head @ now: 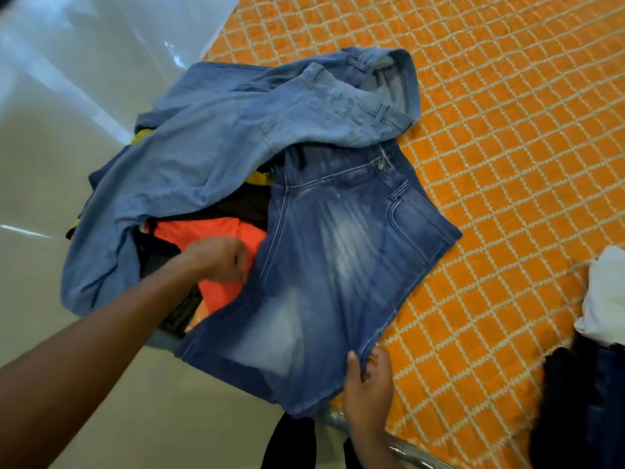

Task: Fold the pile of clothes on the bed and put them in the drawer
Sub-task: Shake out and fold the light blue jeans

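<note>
While the left hand [220, 260] pinches one side edge and the right hand [368, 387] grips the hem, dark blue jeans [338, 265] lie spread between both hands on the bed [507, 130]. Beyond the left hand: pale blue jeans [236, 130] atop the pile; orange garment [203, 231] beneath it. Right of the right hand: white cloth [605, 299], dark cloth [581, 401].

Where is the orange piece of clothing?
In the head view, the orange garment lies left of centre, between the light blue jeans and the darker jeans, with the left hand just over it.
</note>
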Motion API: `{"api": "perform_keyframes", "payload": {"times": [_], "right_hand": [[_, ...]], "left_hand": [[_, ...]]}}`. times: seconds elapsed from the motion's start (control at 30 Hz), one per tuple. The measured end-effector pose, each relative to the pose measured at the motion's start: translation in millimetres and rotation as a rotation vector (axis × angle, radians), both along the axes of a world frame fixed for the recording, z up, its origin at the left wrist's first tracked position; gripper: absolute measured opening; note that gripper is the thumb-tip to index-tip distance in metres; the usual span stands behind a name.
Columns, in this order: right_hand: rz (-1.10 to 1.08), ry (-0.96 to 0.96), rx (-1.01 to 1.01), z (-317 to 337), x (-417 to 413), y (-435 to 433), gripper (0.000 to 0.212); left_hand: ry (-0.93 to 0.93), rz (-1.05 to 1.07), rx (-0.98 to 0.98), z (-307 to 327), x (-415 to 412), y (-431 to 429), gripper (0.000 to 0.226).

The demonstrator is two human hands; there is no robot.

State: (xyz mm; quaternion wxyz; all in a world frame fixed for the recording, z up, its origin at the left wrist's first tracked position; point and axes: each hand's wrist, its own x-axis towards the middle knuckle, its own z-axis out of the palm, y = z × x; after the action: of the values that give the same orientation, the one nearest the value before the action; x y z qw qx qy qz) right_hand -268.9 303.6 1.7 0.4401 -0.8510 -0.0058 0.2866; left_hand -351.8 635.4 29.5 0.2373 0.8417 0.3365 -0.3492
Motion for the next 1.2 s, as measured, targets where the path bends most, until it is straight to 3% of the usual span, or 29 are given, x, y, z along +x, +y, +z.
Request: {"api": "perform_keyframes", "payload": {"times": [0.07, 0.1, 0.17, 0.27, 0.33, 0.4, 0.5, 0.6, 0.67, 0.73, 0.8, 0.97, 1.07, 1.13, 1.2], "right_hand": [[-0.107, 0.027, -0.077, -6, -10, 1, 0.039], [-0.144, 0.023, -0.097, -7, -9, 8, 0.044], [-0.113, -0.073, -0.067, -8, 3, 31, 0.044], [0.011, -0.2, 0.075, -12, 39, 79, 0.027], [0.034, -0.226, 0.116, -15, 69, 116, 0.025], [0.033, -0.164, 0.137, -22, 97, 149, 0.019], [0.056, -0.026, 0.176, -23, 132, 187, 0.017], [-0.065, 0.233, 0.329, -16, 161, 209, 0.005], [-0.159, 0.47, 0.421, -5, 176, 209, 0.029], [-0.295, 0.611, 0.691, -2, 190, 203, 0.053], [-0.34, 0.649, 0.856, -6, 200, 187, 0.059], [-0.173, 0.747, 0.748, -9, 210, 170, 0.076], [-0.263, 0.67, 0.565, -21, 216, 178, 0.096], [-0.317, 0.679, 0.591, -15, 213, 175, 0.08], [-0.315, 0.708, 0.656, 6, 192, 168, 0.032]], "left_hand": [[-0.462, 0.383, 0.257, 3, 15, 21, 0.027], [-0.661, 0.456, 0.359, 6, 26, 32, 0.042], [-0.818, 0.444, 0.469, 12, 56, 57, 0.072], [-0.641, 0.395, 0.396, 17, 111, 89, 0.099], [-0.471, 0.369, 0.391, 14, 138, 99, 0.088], [-0.431, 0.338, 0.428, 14, 154, 100, 0.064], [-0.617, 0.271, 0.468, 25, 158, 83, 0.03], [-0.912, 0.15, 0.417, 50, 140, 31, 0.019], [-0.971, 0.065, 0.331, 60, 114, -22, 0.014], [-0.873, 0.005, 0.234, 59, 84, -66, 0.013], [-0.734, -0.03, 0.117, 58, 50, -93, 0.019], [-0.523, -0.199, -0.039, 67, 21, -104, 0.012], [-0.437, -0.141, 0.006, 62, 31, -94, 0.042], [-0.698, 0.13, 0.081, 56, 48, -78, 0.056], [-0.91, 0.372, 0.172, 51, 67, -55, 0.073]]}}
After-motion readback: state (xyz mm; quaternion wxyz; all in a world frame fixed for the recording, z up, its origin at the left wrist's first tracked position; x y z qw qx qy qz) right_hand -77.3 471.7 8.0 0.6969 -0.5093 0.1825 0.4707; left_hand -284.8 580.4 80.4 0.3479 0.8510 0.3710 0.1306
